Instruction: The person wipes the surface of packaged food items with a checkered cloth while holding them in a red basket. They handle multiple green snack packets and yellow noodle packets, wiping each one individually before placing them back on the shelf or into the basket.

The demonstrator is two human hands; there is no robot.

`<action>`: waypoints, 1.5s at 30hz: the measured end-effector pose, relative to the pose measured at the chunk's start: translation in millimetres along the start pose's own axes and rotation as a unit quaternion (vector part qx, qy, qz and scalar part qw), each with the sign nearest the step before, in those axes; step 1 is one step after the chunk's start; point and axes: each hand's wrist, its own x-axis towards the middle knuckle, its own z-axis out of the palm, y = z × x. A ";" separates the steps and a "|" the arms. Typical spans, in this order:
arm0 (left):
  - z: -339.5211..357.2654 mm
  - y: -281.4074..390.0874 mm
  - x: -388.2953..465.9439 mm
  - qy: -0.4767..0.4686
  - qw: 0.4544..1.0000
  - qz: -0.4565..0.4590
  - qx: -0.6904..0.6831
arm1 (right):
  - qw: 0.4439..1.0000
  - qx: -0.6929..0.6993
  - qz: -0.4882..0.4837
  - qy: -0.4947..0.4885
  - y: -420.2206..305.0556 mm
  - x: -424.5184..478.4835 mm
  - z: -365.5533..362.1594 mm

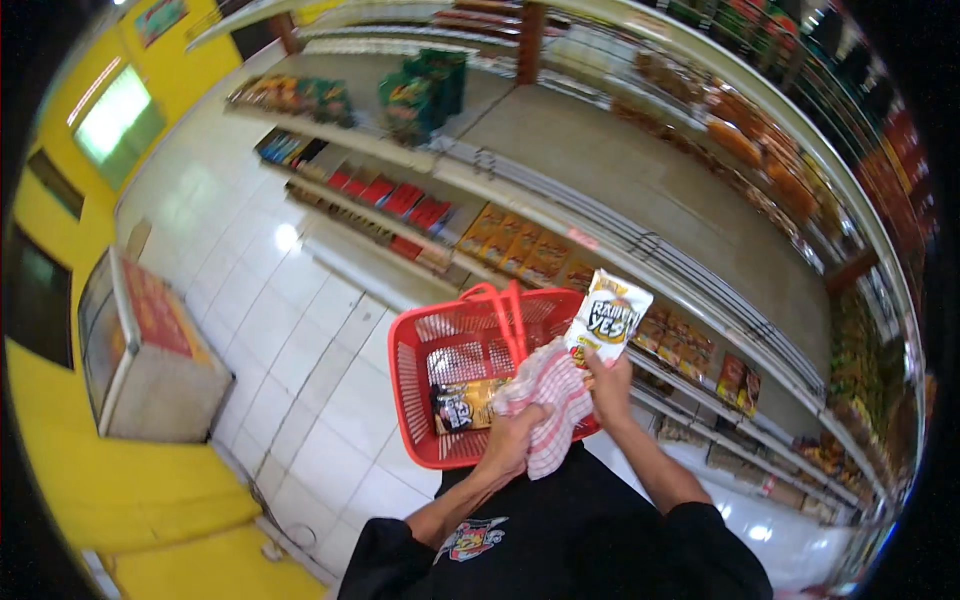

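A white packet of instant noodles (609, 311) is upright in my right hand (611, 386), the thumb over its lower part. My left hand (514, 435) grips a red-and-white checked cloth (555, 427), which hangs between both hands and touches the packet's lower end. Behind and below them is a red plastic shopping basket (409, 397) with its handles raised. Inside it, left of the cloth, lies a yellow and black noodle packet (465, 405), partly hidden by the cloth. What supports the basket is hidden.
A long store shelf unit (495, 262) runs across in front, holding yellow packets (514, 244), red packets (405, 199) and green packs (424, 94). Bagged goods (757, 150) fill the far side. A chest freezer (161, 360) stands at the left on the white tiled floor (330, 397).
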 end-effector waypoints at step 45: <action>-38.9 -30.5 -0.7 0.105 0.985 -0.116 0.077 | 0.960 0.140 0.212 -0.116 42.0 -107.6 -13.1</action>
